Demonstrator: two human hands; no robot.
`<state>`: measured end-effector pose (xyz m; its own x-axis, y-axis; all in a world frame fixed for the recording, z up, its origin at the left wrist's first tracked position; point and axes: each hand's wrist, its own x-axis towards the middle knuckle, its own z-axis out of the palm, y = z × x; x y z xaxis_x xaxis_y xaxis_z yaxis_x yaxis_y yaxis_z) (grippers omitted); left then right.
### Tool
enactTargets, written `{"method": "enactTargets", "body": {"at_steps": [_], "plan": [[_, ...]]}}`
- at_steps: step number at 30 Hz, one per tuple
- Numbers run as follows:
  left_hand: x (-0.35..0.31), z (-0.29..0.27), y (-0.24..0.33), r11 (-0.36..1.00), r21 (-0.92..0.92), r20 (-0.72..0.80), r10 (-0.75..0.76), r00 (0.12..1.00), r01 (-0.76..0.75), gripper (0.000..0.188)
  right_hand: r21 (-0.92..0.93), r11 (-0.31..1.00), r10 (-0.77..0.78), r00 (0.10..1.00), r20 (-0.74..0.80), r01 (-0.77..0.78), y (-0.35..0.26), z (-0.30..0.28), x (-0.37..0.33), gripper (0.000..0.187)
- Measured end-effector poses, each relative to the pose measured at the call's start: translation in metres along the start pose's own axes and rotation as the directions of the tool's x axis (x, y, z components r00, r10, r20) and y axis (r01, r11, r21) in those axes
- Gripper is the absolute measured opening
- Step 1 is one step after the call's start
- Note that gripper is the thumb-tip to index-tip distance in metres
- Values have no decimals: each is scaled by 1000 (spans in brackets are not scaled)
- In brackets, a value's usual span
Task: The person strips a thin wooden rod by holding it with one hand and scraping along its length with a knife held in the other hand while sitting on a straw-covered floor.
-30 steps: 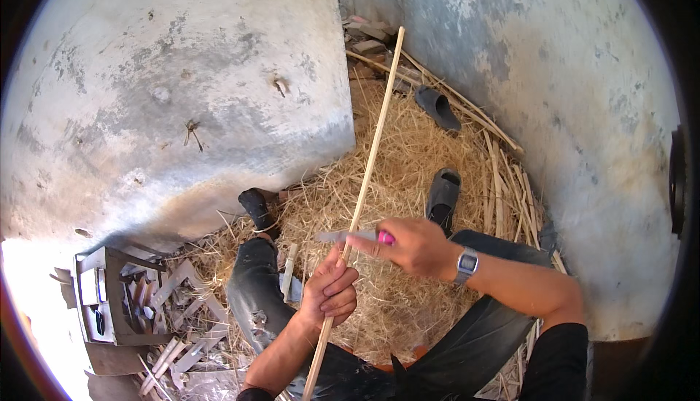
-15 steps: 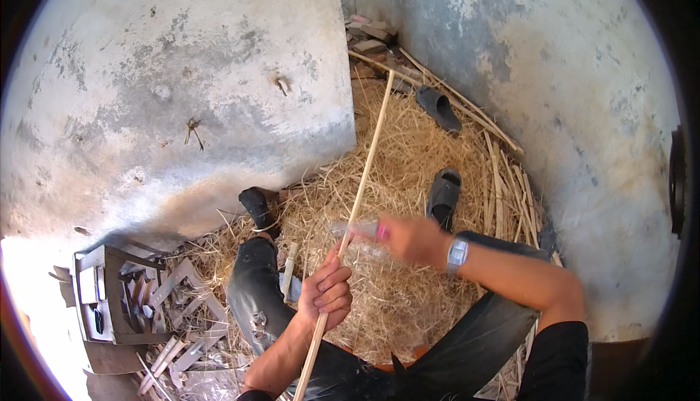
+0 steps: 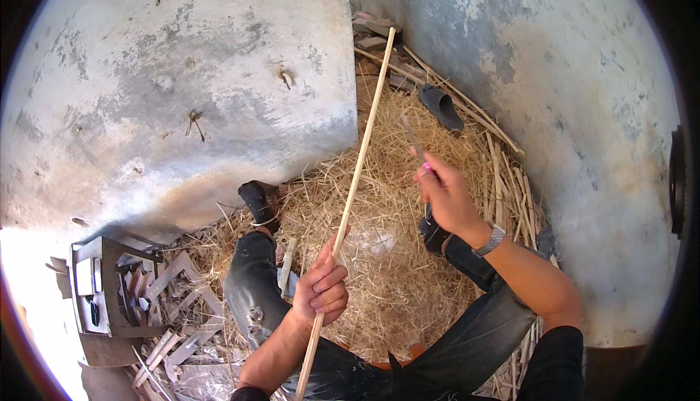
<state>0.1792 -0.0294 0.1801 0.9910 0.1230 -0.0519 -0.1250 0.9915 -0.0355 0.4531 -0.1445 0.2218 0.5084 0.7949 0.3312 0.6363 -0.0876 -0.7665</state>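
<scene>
A long, pale wooden strip (image 3: 362,149) slants from my lap up toward the corner of the walls. My left hand (image 3: 321,288) is wrapped round its lower part, with the thumb lying along the strip. To the right of it, apart from the strip, my right hand (image 3: 448,195) is closed on the handle of a knife (image 3: 413,136). The blade points up and to the left, and a bit of pink shows at the grip. Most of the handle is hidden by my fingers.
Straw-like shavings (image 3: 386,284) cover the ground between my legs. A dark slipper (image 3: 440,106) lies ahead. Long strips (image 3: 503,189) lean along the right wall (image 3: 576,146). At the left stand a wooden frame (image 3: 102,284) and scrap pieces (image 3: 171,292). Another wall (image 3: 219,73) rises front left.
My right hand has lifted the knife away from the strip, up and to the right. The strip's far end reaches higher, while my left hand keeps its hold. My right foot has drawn closer.
</scene>
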Motion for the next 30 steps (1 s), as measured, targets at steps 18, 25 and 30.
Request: {"method": "enactTargets", "body": {"at_steps": [18, 25, 30], "plan": [[2, -4, -12, 999, 0, -136, -32, 990, 32, 50, -378, 898, -43, 901, 431, 224, -44, 40, -56, 42], [-2, -15, -8, 999, 25, -123, -22, 992, 25, 50, -313, 889, -173, 878, 447, 335, -24, 53, -52, 47], [6, -6, -4, 998, -27, -135, -62, 989, 58, 48, -408, 840, -215, 909, 357, 358, 2, 51, -27, 50]]}}
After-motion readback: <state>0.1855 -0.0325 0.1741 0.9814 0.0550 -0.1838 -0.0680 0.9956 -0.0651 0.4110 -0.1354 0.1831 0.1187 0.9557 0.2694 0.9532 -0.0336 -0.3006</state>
